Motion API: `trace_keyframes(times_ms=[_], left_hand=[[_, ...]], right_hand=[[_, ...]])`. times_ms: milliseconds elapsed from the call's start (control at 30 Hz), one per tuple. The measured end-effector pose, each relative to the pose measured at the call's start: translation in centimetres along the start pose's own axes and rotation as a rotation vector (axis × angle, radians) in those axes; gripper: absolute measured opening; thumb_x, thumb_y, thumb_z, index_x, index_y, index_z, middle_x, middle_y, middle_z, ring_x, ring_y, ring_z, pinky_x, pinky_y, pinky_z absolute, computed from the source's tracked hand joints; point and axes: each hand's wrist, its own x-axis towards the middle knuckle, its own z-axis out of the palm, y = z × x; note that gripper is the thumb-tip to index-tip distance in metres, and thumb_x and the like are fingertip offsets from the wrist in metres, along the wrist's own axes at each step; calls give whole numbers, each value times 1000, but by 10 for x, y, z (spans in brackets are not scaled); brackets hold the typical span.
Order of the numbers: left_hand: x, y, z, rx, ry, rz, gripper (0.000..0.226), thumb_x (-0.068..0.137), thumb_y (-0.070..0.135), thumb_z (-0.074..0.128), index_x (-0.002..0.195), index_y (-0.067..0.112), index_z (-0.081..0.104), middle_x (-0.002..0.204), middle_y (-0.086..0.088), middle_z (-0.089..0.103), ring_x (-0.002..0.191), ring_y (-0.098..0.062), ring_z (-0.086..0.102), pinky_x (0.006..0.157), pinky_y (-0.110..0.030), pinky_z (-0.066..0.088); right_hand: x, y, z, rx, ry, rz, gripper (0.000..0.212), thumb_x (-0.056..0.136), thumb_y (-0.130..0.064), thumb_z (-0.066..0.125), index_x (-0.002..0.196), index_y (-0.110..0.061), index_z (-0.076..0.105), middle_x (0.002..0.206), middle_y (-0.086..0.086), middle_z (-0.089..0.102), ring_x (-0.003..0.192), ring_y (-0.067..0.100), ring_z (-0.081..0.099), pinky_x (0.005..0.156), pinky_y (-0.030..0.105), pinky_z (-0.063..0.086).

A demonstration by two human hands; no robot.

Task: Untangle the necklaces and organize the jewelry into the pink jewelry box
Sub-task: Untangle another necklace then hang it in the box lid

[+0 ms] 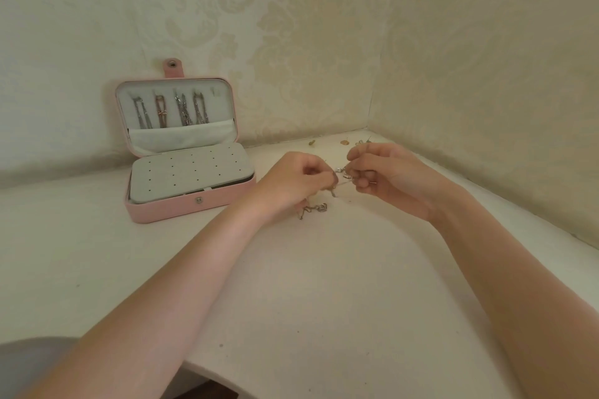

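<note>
The pink jewelry box stands open at the back left, its lid leaning on the wall. Several necklaces hang inside the lid above a white pocket. A grey perforated earring panel covers the base. My left hand and my right hand meet over the white table and each pinches a thin silver chain stretched between them. More of the chain, with a small pendant, trails on the table under my left hand.
A few small gold earrings and other small pieces lie near the back corner behind my right hand. Patterned walls close in the table at the back and right. The table's front edge curves away at the lower left.
</note>
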Motion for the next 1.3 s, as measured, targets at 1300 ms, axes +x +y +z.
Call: trace_keyframes(times_ms=[1300], left_hand=[[-1,-1,-4,-220,-62,-90,13,85,21,64,75,20,72,64,8,50,60,-8,41,51,-20,38]], right_hand=[[-3,-9,-6,654,203,-142,7,90,-4,54,90,-12,55,72,2,59,56,11,51,49,16,43]])
